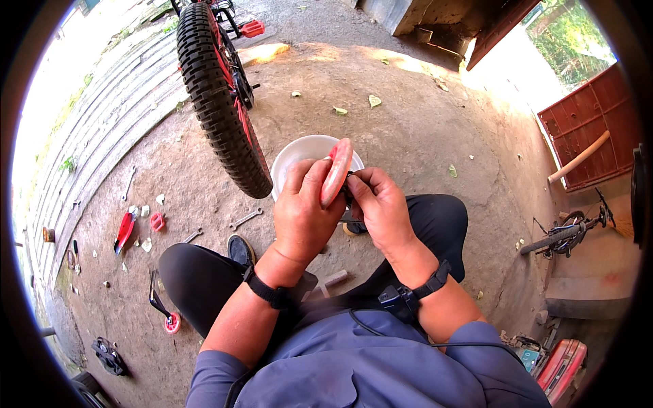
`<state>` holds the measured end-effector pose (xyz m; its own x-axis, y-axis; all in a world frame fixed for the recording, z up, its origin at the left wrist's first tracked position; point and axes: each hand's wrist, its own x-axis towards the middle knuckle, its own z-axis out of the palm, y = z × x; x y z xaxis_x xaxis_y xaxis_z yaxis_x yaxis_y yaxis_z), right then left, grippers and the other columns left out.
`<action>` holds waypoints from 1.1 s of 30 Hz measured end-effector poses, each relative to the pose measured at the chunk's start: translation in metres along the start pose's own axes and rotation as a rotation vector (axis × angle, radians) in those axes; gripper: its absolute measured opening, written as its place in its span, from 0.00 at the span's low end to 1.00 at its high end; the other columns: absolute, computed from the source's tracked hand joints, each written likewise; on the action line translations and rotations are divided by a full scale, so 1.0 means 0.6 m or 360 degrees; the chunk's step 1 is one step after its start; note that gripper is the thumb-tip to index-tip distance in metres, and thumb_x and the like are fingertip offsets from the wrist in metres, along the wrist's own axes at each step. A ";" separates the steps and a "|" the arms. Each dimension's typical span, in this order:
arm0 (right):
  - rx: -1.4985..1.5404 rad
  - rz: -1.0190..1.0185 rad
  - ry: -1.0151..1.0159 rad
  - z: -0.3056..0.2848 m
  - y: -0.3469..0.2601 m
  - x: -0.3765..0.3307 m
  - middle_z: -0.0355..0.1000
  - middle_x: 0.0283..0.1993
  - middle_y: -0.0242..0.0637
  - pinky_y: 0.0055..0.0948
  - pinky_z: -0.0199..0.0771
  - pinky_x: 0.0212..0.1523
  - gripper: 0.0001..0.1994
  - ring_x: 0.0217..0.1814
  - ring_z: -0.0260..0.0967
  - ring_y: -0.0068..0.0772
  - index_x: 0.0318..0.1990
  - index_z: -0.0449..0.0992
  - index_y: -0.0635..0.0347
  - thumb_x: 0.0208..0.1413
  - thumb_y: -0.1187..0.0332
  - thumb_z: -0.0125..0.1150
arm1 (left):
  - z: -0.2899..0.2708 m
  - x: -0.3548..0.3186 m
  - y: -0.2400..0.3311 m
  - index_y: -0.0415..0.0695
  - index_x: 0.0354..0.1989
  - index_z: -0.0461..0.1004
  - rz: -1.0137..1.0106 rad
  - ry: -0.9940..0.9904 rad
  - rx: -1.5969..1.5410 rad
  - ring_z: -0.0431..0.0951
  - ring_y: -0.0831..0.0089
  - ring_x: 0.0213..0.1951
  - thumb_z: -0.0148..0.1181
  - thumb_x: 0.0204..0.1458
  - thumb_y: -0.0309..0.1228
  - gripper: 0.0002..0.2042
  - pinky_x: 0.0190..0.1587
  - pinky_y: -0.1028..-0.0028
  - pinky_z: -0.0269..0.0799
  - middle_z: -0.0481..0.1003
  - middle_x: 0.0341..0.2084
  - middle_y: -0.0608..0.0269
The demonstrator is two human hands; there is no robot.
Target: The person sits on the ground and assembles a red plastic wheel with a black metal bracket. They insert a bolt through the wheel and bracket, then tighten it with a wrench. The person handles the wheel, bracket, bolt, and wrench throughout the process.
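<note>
My left hand (307,211) is wrapped round a training wheel (338,173) with a pale, translucent tread and a red hub, held upright on edge. On the wheel's right side my right hand (382,207) pinches a small black part, mostly covered by the fingers, so its kind is unclear. Both hands are close together above my lap. Just beyond them stands a white plastic bucket (299,151), partly hidden behind the hands and wheel. A similar training wheel (173,323) with a black bracket (157,299) lies on the ground left of my knee.
A bicycle's knobbly tyre (221,102) rises just beyond the bucket. Spanners (245,218), a red pedal (157,222) and a red-and-black piece (125,231) lie on the left. A small bicycle (578,228) and red case (563,367) are at right.
</note>
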<state>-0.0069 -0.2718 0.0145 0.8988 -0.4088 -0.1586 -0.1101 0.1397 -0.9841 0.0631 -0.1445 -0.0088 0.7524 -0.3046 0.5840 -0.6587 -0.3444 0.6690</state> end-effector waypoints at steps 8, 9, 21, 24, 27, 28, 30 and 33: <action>-0.0089 -0.0011 -0.0048 -0.005 -0.001 0.000 0.72 0.29 0.28 0.18 0.65 0.26 0.08 0.25 0.64 0.15 0.43 0.76 0.64 0.66 0.67 0.57 | 0.000 0.003 0.000 0.45 0.50 0.76 0.0048 0.0014 0.0001 0.80 0.57 0.41 0.69 0.36 0.22 0.26 0.40 0.63 0.80 0.75 0.40 0.56; -0.0098 -0.0011 -0.0075 -0.007 0.001 0.002 0.72 0.29 0.28 0.18 0.65 0.26 0.08 0.25 0.64 0.15 0.43 0.76 0.64 0.66 0.67 0.57 | 0.000 0.003 0.000 0.45 0.50 0.77 0.0050 0.0013 0.0007 0.80 0.57 0.41 0.70 0.36 0.22 0.26 0.41 0.63 0.80 0.75 0.40 0.56; -0.0094 -0.0080 -0.0027 -0.003 0.001 -0.001 0.71 0.29 0.28 0.20 0.64 0.25 0.07 0.25 0.64 0.15 0.43 0.74 0.63 0.65 0.68 0.58 | 0.000 0.000 -0.001 0.45 0.52 0.76 0.0041 -0.0006 0.0001 0.78 0.59 0.44 0.70 0.36 0.22 0.27 0.42 0.63 0.80 0.76 0.41 0.58; -0.0246 -0.0003 -0.0099 -0.012 -0.007 0.003 0.71 0.28 0.27 0.20 0.64 0.25 0.07 0.25 0.63 0.14 0.42 0.74 0.64 0.65 0.68 0.58 | 0.002 -0.001 -0.002 0.46 0.52 0.76 0.0051 -0.0020 0.0023 0.78 0.59 0.44 0.69 0.36 0.22 0.27 0.42 0.64 0.80 0.76 0.41 0.58; -0.0210 -0.0147 0.0007 -0.004 0.003 -0.002 0.70 0.26 0.27 0.20 0.64 0.25 0.08 0.24 0.63 0.14 0.41 0.74 0.65 0.65 0.68 0.58 | 0.002 -0.001 0.001 0.46 0.52 0.76 0.0051 -0.0050 0.0032 0.78 0.58 0.44 0.69 0.36 0.22 0.27 0.42 0.63 0.80 0.76 0.41 0.58; -0.0186 -0.0167 0.0020 -0.002 0.004 -0.002 0.70 0.26 0.27 0.20 0.64 0.25 0.08 0.24 0.63 0.15 0.41 0.74 0.65 0.65 0.68 0.58 | 0.001 0.000 0.002 0.46 0.52 0.76 0.0045 -0.0052 0.0020 0.78 0.58 0.44 0.69 0.36 0.22 0.27 0.42 0.63 0.80 0.76 0.41 0.58; -0.0138 -0.0207 0.0043 0.001 0.007 -0.003 0.70 0.25 0.28 0.20 0.64 0.24 0.08 0.24 0.63 0.15 0.41 0.74 0.65 0.65 0.68 0.58 | 0.000 -0.001 0.002 0.45 0.52 0.76 0.0030 -0.0044 0.0011 0.78 0.57 0.44 0.69 0.36 0.22 0.28 0.42 0.63 0.80 0.76 0.41 0.58; -0.0240 -0.0178 -0.0055 -0.005 0.007 0.001 0.70 0.26 0.28 0.20 0.64 0.25 0.07 0.24 0.63 0.15 0.42 0.74 0.65 0.65 0.69 0.59 | 0.002 -0.002 -0.001 0.46 0.54 0.75 0.0024 -0.0025 0.0005 0.78 0.57 0.44 0.69 0.36 0.22 0.29 0.42 0.63 0.80 0.76 0.41 0.58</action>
<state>-0.0079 -0.2742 0.0101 0.9228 -0.3823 -0.0474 -0.0689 -0.0428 -0.9967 0.0625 -0.1450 -0.0106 0.7424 -0.3236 0.5867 -0.6699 -0.3427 0.6586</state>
